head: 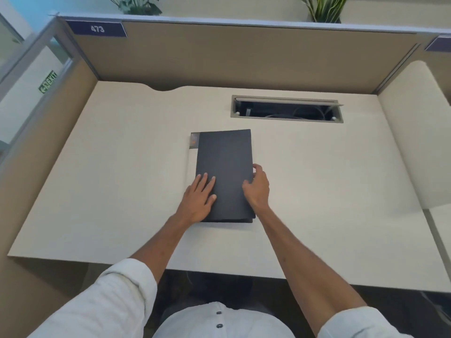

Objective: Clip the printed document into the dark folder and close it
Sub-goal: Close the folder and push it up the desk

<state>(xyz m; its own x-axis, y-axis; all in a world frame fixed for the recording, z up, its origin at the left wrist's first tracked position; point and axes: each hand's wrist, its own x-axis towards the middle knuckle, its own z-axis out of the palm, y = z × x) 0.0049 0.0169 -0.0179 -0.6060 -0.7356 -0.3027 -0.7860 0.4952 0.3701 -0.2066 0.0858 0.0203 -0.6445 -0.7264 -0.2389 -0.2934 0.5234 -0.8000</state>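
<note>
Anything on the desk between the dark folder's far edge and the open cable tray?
Nothing: in the head view, bare desk separates the dark folder from the cable tray.

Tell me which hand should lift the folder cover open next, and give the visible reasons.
Probably the right hand: its fingers curl around the dark folder at its right edge, where the cover seems to open. The left hand lies flat on the cover near the left edge, suited to steadying it. The printed document peeks out underneath.
</note>
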